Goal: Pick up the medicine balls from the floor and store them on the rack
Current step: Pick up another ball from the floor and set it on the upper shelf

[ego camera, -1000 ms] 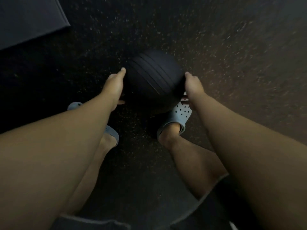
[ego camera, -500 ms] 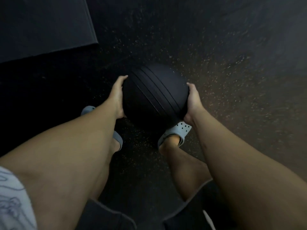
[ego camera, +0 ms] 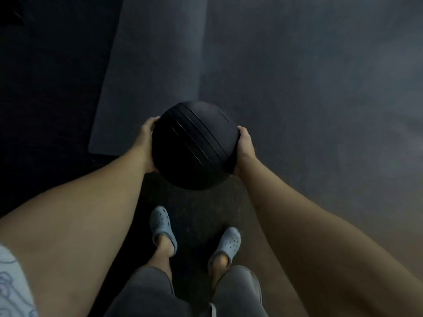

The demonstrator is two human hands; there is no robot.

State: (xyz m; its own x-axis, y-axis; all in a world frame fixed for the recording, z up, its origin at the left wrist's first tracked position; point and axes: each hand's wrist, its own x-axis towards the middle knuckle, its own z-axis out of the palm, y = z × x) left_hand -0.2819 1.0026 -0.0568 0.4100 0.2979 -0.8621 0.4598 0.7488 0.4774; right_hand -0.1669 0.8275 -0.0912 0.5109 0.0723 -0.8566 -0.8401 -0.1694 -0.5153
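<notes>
Dark rubber gym flooring [ego camera: 320, 110], faintly speckled and dimly lit, fills the head view; a grey mat [ego camera: 151, 65] lies flat on it at upper left, its near edge and one corner visible, with darker floor beyond its left border. Centre of the view: a black medicine ball [ego camera: 194, 147] with several parallel raised ribs running diagonally across its upper face, held clear of the floor between both hands at arm's length in front of the person. Left hand [ego camera: 146, 143] — palm pressed to the ball's left side, fingers curved round its upper-left curve, fingertips on the surface. Right hand [ego camera: 246, 147] — palm against the ball's right side, thumb lying over the upper-right curve, remaining fingers wrapped underneath and hidden by the ball. Both forearms extend from the lower corners of the view and converge on the ball. Below the ball, two feet stand on the flooring in light blue perforated clogs: the left clog [ego camera: 162, 227] points ahead, the right clog [ego camera: 229, 243] is set slightly further back and turned outward, the two well apart from each other. Grey shorts [ego camera: 148, 291] cover both thighs at the bottom edge, and a white sleeve [ego camera: 13, 284] with a blue line pattern shows at lower left. Neither a rack nor any other container appears in view — the ball rests in the hands alone.
</notes>
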